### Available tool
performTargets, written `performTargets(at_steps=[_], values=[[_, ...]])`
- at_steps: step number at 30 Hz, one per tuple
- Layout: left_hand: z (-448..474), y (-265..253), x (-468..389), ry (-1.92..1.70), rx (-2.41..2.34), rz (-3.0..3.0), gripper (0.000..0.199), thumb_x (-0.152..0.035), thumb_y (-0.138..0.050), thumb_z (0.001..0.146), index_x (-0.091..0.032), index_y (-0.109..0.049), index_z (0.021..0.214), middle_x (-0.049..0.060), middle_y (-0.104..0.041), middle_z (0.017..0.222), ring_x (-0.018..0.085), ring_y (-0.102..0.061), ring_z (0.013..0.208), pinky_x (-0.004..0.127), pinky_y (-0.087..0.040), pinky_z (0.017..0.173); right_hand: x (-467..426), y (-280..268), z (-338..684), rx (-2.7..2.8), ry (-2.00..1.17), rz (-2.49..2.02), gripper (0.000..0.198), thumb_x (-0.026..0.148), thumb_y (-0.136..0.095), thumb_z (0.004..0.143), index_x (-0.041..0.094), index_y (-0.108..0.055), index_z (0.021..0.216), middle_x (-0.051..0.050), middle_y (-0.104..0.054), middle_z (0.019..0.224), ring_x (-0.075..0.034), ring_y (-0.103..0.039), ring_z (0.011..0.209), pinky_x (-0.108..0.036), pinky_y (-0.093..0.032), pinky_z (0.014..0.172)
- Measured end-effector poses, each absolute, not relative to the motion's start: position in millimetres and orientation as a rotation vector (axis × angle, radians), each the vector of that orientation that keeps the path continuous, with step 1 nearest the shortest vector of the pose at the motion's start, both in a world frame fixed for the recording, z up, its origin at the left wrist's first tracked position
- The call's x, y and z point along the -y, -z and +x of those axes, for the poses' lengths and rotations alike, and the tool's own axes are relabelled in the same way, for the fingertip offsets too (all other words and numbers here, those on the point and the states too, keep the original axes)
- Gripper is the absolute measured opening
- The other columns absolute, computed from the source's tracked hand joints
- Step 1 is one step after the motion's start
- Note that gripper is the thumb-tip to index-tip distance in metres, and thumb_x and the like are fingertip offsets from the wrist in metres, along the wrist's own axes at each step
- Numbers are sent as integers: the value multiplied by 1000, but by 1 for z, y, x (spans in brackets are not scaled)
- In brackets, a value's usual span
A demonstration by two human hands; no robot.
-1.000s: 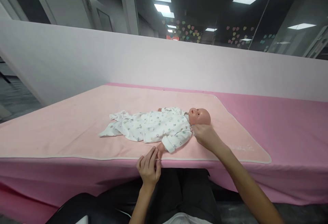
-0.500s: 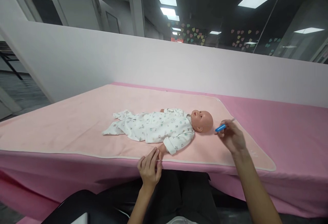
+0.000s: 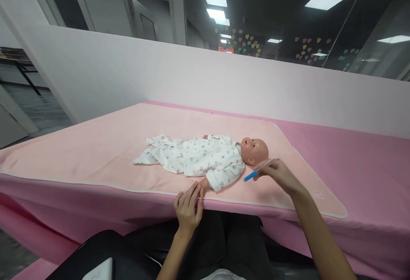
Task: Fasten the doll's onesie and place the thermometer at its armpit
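Note:
A baby doll [image 3: 198,156] lies on its back in a white printed sleepsuit, its head [image 3: 258,151] to the right. My left hand [image 3: 188,207] is at the near edge, its fingers closed around the doll's near hand [image 3: 205,184]. My right hand [image 3: 275,172] pinches a slim stick [image 3: 251,175] with a blue end and a thin clear part. The blue end points left and down, close to the doll's near shoulder. The stick's exact kind cannot be made out.
A peach mat [image 3: 105,143] with white edging lies under the doll on a pink cloth [image 3: 361,173]. A white partition [image 3: 208,75] stands behind the table. A dark seat with a white object [image 3: 99,270] on it is at the lower left.
My right hand has moved left and slightly down from beside the doll's head, bringing the stick near the shoulder. My left hand stays at the doll's hand. The view has shifted slightly.

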State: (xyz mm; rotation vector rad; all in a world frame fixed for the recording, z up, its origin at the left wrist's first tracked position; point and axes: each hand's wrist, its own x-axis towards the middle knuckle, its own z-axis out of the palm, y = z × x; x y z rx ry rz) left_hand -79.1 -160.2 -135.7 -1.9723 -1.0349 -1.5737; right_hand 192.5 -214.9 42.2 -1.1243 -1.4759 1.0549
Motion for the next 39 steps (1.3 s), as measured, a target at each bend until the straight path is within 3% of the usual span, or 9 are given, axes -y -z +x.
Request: performTargets(at_steps=[4,8,12,16,21,23,25,31,39], values=[[-79,137,160,1588,1025,-1945,35,-17,-46,80,-15,-55,113,12,-65,103,22,-59,92,37,-32,87,216,-44,187,1370,-1001,-1080,42,60,-51,73,21,-67,72,-4,-66,64,-16,-61,56,-31,-50,54],[-79,137,160,1565,1043,-1961,36,-18,-46,80,-15,-54,115,12,-64,106,22,-59,93,37,-32,88,211,-40,176,1475,-931,-1160,32,50,-62,69,19,-69,72,-4,-68,64,-18,-63,62,-32,-52,60],[-79,138,160,1553,1042,-1958,37,-18,-45,80,-15,-54,115,13,-64,105,22,-58,93,38,-32,88,206,-35,177,1287,-934,-1062,33,50,-54,76,20,-68,79,-4,-68,67,-15,-61,55,-30,-53,53],[-79,139,160,1564,1057,-1944,36,-18,-45,80,-16,-54,115,12,-64,105,22,-59,93,37,-32,88,207,-30,180,1428,-830,-1237,27,46,-64,68,20,-69,73,-4,-66,62,-16,-61,56,-27,-51,49],[-79,140,158,1572,1026,-1944,37,-18,-45,80,-16,-53,116,12,-64,105,22,-59,93,37,-31,89,218,-32,193,1383,-627,-1100,49,55,-33,85,20,-68,80,-3,-65,58,-10,-53,40,-22,-41,34],[-79,142,157,1578,1022,-1927,37,-18,-45,79,-16,-54,116,12,-65,105,22,-59,92,37,-31,89,219,-28,191,1498,-560,-1161,49,53,-35,84,17,-68,79,-3,-66,62,-10,-56,44,-21,-43,37],[-79,143,157,1570,1033,-1930,37,-18,-45,80,-16,-54,116,12,-64,105,22,-59,93,37,-31,89,218,-23,187,1581,-485,-1229,36,46,-48,80,17,-68,75,-3,-68,70,-11,-61,56,-20,-48,47],[-80,142,158,1563,1046,-1939,36,-20,-44,81,-16,-55,115,11,-64,105,22,-59,93,37,-31,89,214,7,198,1760,168,-1419,23,31,-49,83,24,-67,97,-4,-69,96,-19,-66,83,-29,-53,70],[-75,134,163,1647,1108,-1948,29,-21,-46,81,-16,-57,108,11,-64,102,22,-58,90,39,-32,88,207,50,225,1949,148,-1549,29,25,-40,85,28,-67,95,-2,-70,84,-18,-66,79,-31,-54,72]])
